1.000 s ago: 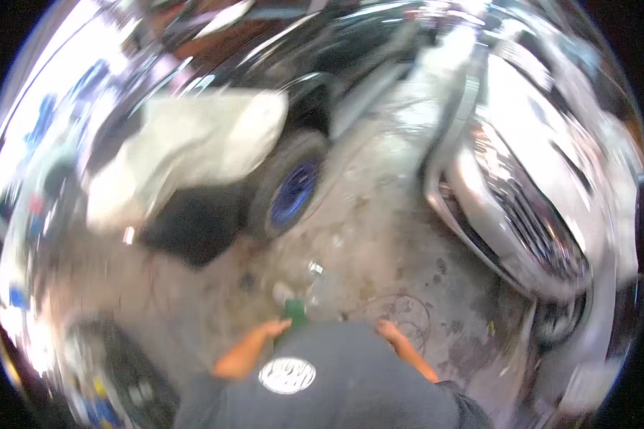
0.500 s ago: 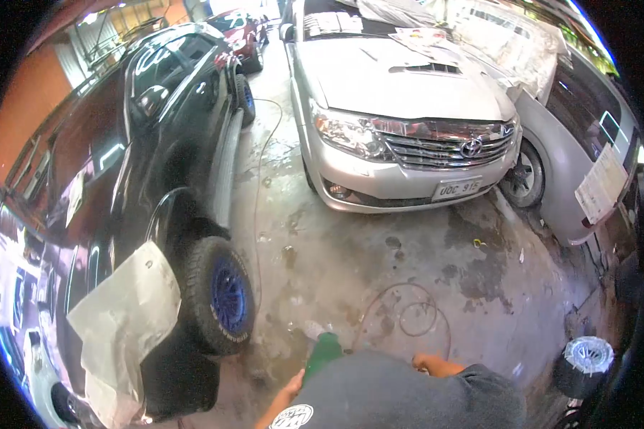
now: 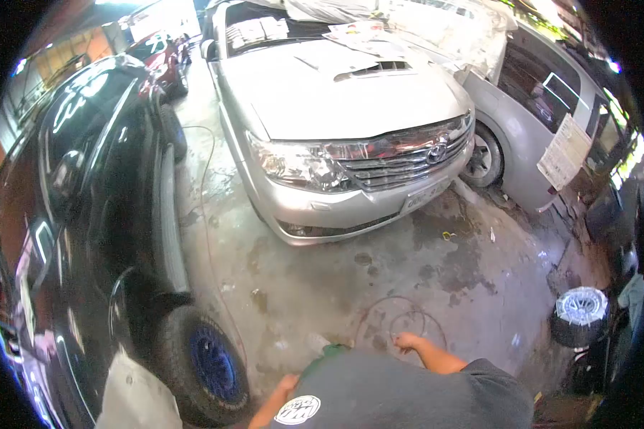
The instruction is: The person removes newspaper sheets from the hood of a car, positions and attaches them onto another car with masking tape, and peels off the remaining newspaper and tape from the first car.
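Observation:
My right hand (image 3: 406,342) reaches forward of my dark shirt (image 3: 408,390), over the floor. Its fingers are curled in; whether they hold anything is too small to tell. Behind it in view a thin hose (image 3: 365,311) lies looped on the concrete. My left hand (image 3: 288,385) is low at my left side, partly covered by the shirt, its fingers hidden. Just ahead of my body a bit of green cloth (image 3: 331,350), seemingly a trouser leg, shows. The nearest thing to my left hand is the black vehicle's tyre (image 3: 175,357) with its blue wheel.
A white SUV (image 3: 358,93) faces me, with paper sheets on its bonnet. A black vehicle (image 3: 86,236) stands along the left, a silver vehicle (image 3: 515,150) at the right. Another hose (image 3: 211,243) runs along the floor. A wrapped wheel (image 3: 582,309) lies at the right.
My view has turned, so the white SUV sits further left and nearer. My right hand has moved forward and away from my body. Less of the green cloth shows.

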A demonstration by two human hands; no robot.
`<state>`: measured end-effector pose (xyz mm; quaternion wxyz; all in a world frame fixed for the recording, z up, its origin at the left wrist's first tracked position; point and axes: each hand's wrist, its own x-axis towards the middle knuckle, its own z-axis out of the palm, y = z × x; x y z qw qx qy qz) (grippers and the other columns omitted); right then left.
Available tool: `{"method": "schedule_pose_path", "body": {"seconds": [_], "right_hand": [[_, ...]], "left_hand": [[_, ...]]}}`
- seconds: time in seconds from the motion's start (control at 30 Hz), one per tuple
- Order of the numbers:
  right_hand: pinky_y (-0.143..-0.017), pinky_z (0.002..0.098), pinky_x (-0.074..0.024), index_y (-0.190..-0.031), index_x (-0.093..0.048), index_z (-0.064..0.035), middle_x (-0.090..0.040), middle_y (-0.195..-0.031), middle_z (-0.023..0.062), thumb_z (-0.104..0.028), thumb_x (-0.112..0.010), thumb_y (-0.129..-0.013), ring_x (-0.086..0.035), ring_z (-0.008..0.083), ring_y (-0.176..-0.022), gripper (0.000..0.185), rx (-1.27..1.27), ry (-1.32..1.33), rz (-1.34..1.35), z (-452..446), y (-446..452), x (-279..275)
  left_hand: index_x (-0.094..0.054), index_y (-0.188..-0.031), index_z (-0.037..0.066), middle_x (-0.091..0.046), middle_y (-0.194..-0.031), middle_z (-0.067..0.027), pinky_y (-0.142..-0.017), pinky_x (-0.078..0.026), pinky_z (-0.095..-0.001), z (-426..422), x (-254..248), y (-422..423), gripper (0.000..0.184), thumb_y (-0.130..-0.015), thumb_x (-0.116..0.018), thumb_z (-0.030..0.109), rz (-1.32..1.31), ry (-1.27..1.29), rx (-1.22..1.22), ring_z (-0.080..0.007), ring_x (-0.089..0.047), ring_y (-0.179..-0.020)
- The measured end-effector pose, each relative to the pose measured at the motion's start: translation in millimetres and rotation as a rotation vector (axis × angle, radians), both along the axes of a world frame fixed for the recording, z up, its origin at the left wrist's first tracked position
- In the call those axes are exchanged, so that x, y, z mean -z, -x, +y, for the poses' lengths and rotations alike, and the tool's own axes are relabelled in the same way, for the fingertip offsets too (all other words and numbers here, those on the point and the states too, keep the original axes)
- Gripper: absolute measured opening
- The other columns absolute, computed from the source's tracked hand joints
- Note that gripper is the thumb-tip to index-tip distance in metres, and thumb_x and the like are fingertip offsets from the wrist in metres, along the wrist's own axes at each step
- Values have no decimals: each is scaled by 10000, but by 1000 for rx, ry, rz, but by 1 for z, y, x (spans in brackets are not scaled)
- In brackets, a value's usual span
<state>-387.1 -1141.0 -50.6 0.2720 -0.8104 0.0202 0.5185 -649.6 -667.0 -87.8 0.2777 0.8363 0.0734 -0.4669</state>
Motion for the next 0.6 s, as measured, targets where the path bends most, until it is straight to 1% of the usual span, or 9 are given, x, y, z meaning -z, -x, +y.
{"method": "schedule_pose_path", "body": {"seconds": [0.03,0.07,0.13,0.23,0.33,0.4,0.47,0.5,0.6], "right_hand": [[-550,410,-562,-1094,-681,-7,-718,-820,169,-216,-578,-967,-698,250,-643,265,-28,-24,-57,4,-22,-5],[-546,407,-555,-1089,-687,-9,-717,-808,167,-229,-579,-973,-702,247,-650,271,66,-58,-102,9,-36,-15],[-539,401,-541,-1080,-700,-14,-715,-783,164,-255,-581,-984,-711,242,-664,285,253,-104,-193,9,-51,-38],[-526,415,-540,-1003,-744,-28,-717,-769,154,-366,-601,-972,-706,261,-661,368,148,36,-294,15,-56,-61],[-560,446,-539,-955,-720,-10,-729,-818,182,-486,-542,-999,-707,285,-667,510,196,90,-365,-7,-33,-16],[-577,499,-544,-943,-728,-17,-732,-848,195,-505,-558,-984,-711,316,-696,518,592,49,-126,-5,-10,-39],[-780,511,-557,-1024,-747,-33,-724,-794,196,-379,-531,-1002,-727,331,-798,408,413,214,49,-23,3,-7],[-794,515,-552,-1045,-743,-36,-728,-834,201,-358,-512,-1007,-724,344,-832,399,320,167,14,-42,14,21],[-852,510,-529,-1109,-733,-48,-730,-970,207,-313,-496,-1005,-700,371,-948,371,235,45,-91,-84,13,82]], "left_hand": [[-538,-1454,79,-470,-1547,-208,-1126,-401,-517,21,2,-31,584,-1048,-404,477,-38,-32,200,-367,-497,-1383],[-645,-1280,49,-577,-1406,-255,-1064,-458,-530,38,1,-42,487,-1019,-433,402,-251,-63,121,-436,-541,-1301],[-590,-1326,108,-667,-1186,-254,-1019,-483,-522,68,1,-91,359,-1030,-451,254,-469,-97,286,-435,-621,-1157],[-683,-1144,13,-672,-1129,-317,-940,-510,-543,101,-6,-173,451,-985,-468,376,-295,-84,140,-473,-647,-1057],[-688,-1070,-16,-685,-1064,-317,-912,-505,-567,110,-29,-241,457,-968,-471,373,-314,-113,-45,-490,-651,-1018],[-684,-1023,-40,-684,-1030,-324,-905,-498,-578,112,-28,-276,457,-957,-473,361,-350,-62,-86,-505,-647,-998],[-684,-1066,-23,-693,-1058,-300,-874,-510,-575,96,-28,-298,398,-943,-509,313,-386,-101,-151,-497,-660,-957],[-685,-1088,-14,-698,-1071,-287,-859,-516,-573,89,-29,-314,374,-937,-526,289,-410,-122,-182,-493,-667,-936],[-665,-1191,36,-696,-1133,-240,-860,-524,-550,63,-13,-333,338,-914,-567,204,-548,-135,566,-453,-671,-984]]}}
